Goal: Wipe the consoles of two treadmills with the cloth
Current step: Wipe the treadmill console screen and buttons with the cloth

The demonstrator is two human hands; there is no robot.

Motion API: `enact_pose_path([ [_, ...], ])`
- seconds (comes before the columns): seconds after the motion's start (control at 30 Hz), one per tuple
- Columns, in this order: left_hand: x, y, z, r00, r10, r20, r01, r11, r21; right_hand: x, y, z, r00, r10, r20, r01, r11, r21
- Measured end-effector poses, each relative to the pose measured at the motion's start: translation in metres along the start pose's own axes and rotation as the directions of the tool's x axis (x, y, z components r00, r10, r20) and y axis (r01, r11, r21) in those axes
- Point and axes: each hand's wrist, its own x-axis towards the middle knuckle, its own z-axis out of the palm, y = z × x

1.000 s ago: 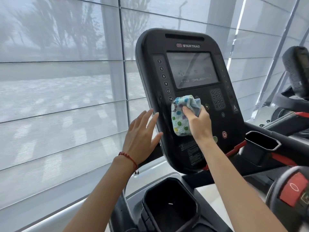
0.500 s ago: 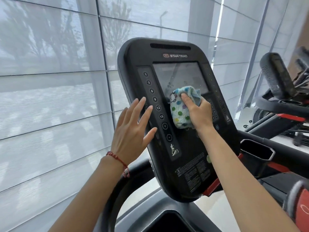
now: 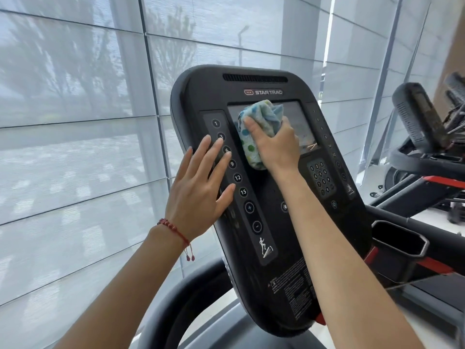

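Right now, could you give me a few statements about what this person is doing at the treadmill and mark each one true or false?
1. The right hand presses the cloth on the console screen. True.
2. The cloth is plain red. False: pale blue with coloured dots.
3. The left hand lies open by the numbered buttons. True.
4. The left wrist is bare. False: it wears a red bracelet.

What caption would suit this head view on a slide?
Right hand presses the cloth on the console screen; left hand rests flat on its edge.
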Motion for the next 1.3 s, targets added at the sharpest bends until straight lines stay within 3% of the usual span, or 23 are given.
enact_pose_path([
  [0.4, 0.008, -0.011, -0.003, 0.996, 0.085, -0.007, -0.085, 0.996, 0.031, 0.03, 0.011, 0.008, 0.984, -0.135, -0.119, 0.135, 0.991, -0.014],
  [0.83, 0.013, -0.015, 0.005, 0.99, 0.133, -0.049, -0.133, 0.991, 0.012, 0.123, 0.066, -0.03, 0.962, 0.042, -0.268, -0.072, 0.992, -0.104],
  [1.0, 0.014, -0.014, 0.007, 0.99, 0.123, -0.064, -0.124, 0.992, -0.005, 0.127, 0.069, -0.03, 0.961, 0.102, -0.256, -0.134, 0.985, -0.112],
  [1.3, 0.013, -0.013, 0.011, 0.991, 0.108, -0.084, -0.11, 0.994, -0.015, 0.069, 0.034, -0.008, 0.992, -0.054, -0.114, 0.051, 0.998, -0.034],
])
